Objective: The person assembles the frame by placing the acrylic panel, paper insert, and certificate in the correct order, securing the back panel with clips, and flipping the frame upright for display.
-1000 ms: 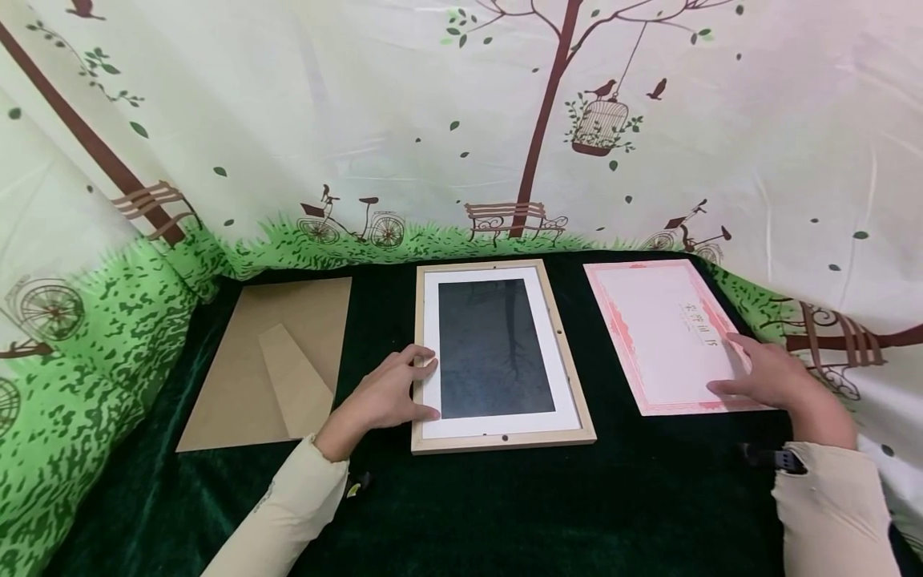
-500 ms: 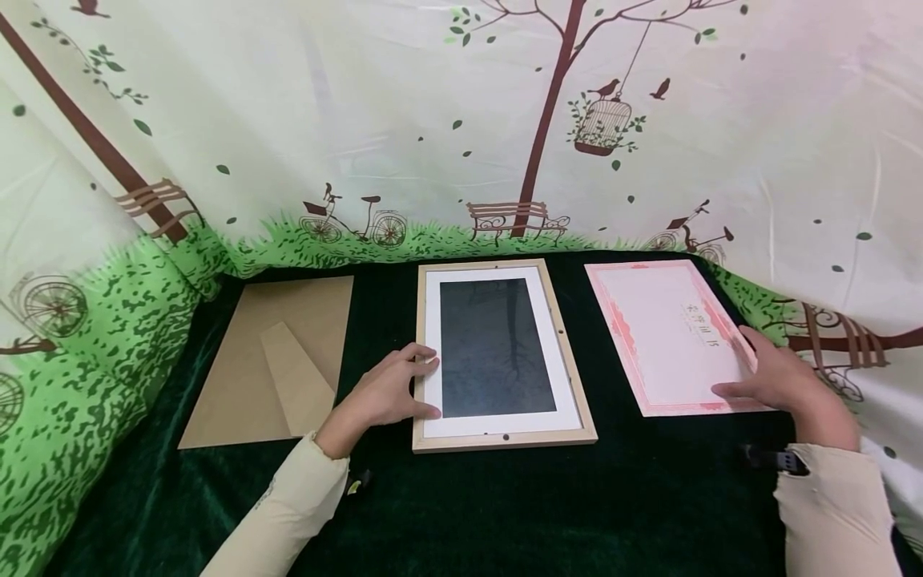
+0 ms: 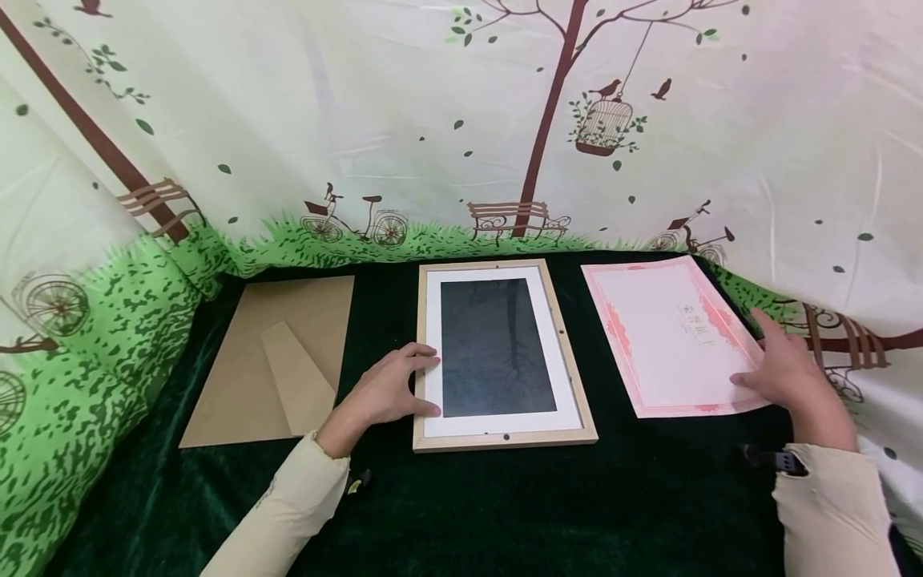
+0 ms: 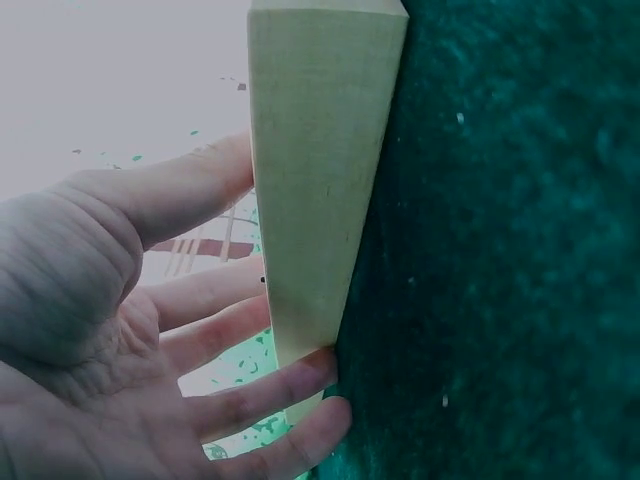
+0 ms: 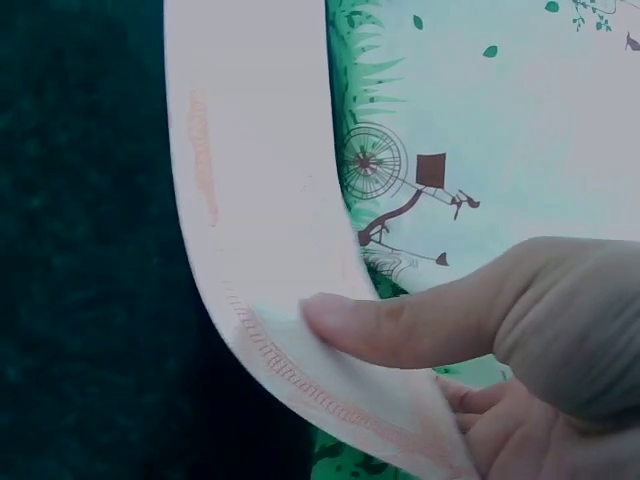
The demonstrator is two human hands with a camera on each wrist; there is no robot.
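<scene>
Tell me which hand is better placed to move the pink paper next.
Probably the right hand: it pinches the pink paper by its right side, thumb on top, where it bends. The left hand touches the wooden frame, apart from the paper.

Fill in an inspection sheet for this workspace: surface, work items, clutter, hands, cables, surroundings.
Surface: dark green cloth, slightly wrinkled.
Work items: picture frame flat in the middle; brown board with a stand to its left; pink-bordered paper to its right, curving up at one end.
Clutter: nothing seen.
Hands: left hand touches the frame's left side; right hand grips the paper.
Cables: nothing seen.
Surroundings: curtain printed with trees, benches and bicycles.
</scene>
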